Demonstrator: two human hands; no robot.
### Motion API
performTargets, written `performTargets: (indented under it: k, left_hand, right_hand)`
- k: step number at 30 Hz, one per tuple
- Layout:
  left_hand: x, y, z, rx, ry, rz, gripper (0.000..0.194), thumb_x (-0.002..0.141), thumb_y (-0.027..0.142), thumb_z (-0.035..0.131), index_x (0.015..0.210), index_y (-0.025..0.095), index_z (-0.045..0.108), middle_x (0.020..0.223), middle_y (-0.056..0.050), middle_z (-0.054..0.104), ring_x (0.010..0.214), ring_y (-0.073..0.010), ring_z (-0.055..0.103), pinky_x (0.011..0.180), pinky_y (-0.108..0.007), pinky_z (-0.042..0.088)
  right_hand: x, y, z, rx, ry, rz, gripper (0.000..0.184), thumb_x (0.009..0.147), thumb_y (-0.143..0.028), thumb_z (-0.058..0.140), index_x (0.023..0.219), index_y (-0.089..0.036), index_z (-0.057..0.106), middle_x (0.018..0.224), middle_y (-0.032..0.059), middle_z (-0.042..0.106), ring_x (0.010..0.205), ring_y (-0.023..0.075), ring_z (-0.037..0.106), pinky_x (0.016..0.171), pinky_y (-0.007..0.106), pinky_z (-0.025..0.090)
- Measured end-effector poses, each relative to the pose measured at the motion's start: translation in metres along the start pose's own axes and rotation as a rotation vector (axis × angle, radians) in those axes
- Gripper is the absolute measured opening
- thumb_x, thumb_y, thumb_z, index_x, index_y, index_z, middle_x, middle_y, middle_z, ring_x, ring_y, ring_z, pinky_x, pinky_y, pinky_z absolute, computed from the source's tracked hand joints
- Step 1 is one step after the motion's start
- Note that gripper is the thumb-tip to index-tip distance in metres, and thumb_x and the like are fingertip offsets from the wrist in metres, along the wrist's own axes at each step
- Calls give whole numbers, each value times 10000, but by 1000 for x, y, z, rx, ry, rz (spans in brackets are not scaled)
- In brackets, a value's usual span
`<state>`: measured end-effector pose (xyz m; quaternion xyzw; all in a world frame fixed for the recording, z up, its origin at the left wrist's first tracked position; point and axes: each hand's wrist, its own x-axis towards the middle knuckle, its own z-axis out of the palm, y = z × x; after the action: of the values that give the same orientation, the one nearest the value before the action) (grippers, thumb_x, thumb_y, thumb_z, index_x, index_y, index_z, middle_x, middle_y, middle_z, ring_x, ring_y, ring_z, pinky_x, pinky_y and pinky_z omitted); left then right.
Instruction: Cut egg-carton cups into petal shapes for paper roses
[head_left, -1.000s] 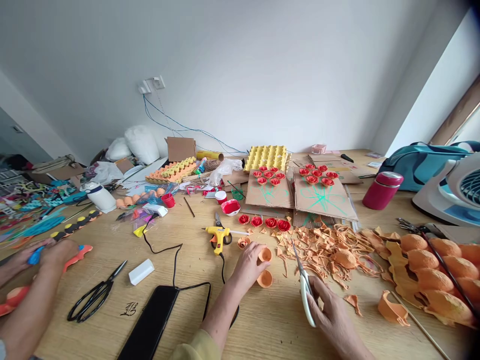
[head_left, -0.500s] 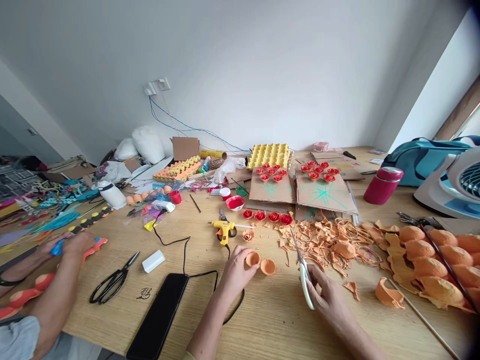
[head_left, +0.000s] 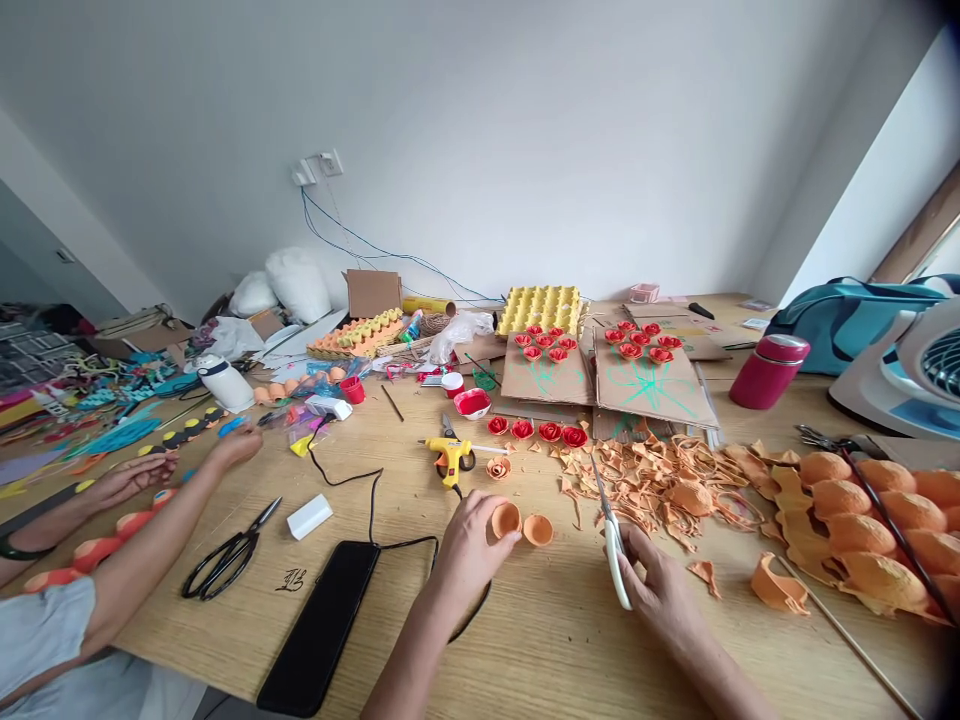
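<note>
Between the fingers and thumb of my left hand is a small orange egg-carton cup. A second orange cup lies on the table just right of it, its hollow facing up. My right hand is closed around the white handles of a pair of scissors, blades pointing away from me. Beyond the scissors spreads a heap of orange carton scraps. An orange rosette and a yellow glue gun lie past my left hand.
At left a co-worker's arm reaches over painted carton strips. Black scissors, a white block and a black phone lie left. Red flowers and cardboard sheets stand behind; orange egg cartons sit right.
The co-worker's hands have moved apart, one reaching forward and right with a blue item. My own hands, the cup and the scissors have hardly moved.
</note>
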<state>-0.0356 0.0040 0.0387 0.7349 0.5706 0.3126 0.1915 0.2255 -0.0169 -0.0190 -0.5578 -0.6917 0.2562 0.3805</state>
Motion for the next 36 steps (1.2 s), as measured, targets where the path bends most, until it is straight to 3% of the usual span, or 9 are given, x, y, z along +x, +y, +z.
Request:
performTargets:
  k: [6, 11, 14, 17, 20, 23, 29, 36]
  left_hand:
    - [-21, 23, 36, 51, -163, 125, 420, 715, 189, 800, 1103, 232, 647, 1098, -68, 635, 1052, -278, 586, 939, -435, 491]
    - [-19, 26, 58, 95, -185, 175, 489, 692, 231, 844, 1131, 232, 627, 1122, -56, 656, 1058, -294, 564, 942, -477, 469]
    - [-14, 22, 49, 57, -149, 169, 469, 700, 236, 839, 1117, 236, 627, 1135, -51, 655, 1062, -280, 562, 952, -462, 462]
    - [-8, 13, 31, 92, -106, 144, 439, 782, 121, 722, 1184, 250, 600, 1167, -55, 649, 1087, -268, 556, 964, -451, 454]
    - [-2, 2, 22, 122, -165, 161, 519, 791, 111, 697, 1265, 271, 560, 1276, -55, 620, 1172, -283, 522, 1009, -474, 426]
    - [5, -4, 27, 121, -217, 191, 534, 793, 140, 706, 1288, 271, 553, 1366, -67, 578, 1261, -297, 474, 1052, -488, 389]
    - [18, -2, 41, 111, -197, 188, 376, 807, 90, 650, 1150, 245, 643, 1174, -69, 666, 1129, -276, 573, 982, -458, 432]
    - [10, -13, 12, 49, -85, 85, 438, 839, 149, 634, 1267, 232, 595, 1178, -87, 610, 1150, -266, 566, 1028, -440, 432]
  right_hand:
    - [-1, -2, 2, 14, -30, -18, 267, 947, -445, 450, 826, -227, 546, 696, -1, 562, 629, 171, 511, 590, 275, 430]
    - [1, -4, -1, 20, -10, -19, 280, 947, -450, 441, 808, -227, 538, 692, -3, 555, 626, 169, 506, 590, 270, 436]
    - [2, -4, -4, 25, 2, -11, 289, 951, -458, 430, 822, -224, 543, 720, 7, 573, 646, 171, 518, 607, 270, 444]
    - [1, -3, -4, 28, 6, 0, 286, 951, -460, 434, 860, -221, 562, 715, 2, 566, 649, 173, 515, 614, 272, 439]
    - [0, -4, -3, 29, -2, 9, 283, 950, -459, 443, 868, -219, 568, 701, -2, 554, 639, 171, 501, 599, 270, 425]
    - [-1, -5, -2, 26, -16, 14, 282, 953, -464, 449, 863, -222, 562, 688, -6, 541, 630, 169, 489, 575, 264, 412]
    - [1, -7, -4, 16, -24, 16, 320, 969, -498, 423, 862, -227, 554, 694, -5, 543, 626, 165, 489, 590, 270, 432]
    - [0, -6, -2, 18, -33, 29, 312, 964, -488, 429, 825, -229, 535, 670, -11, 517, 620, 166, 473, 563, 265, 411]
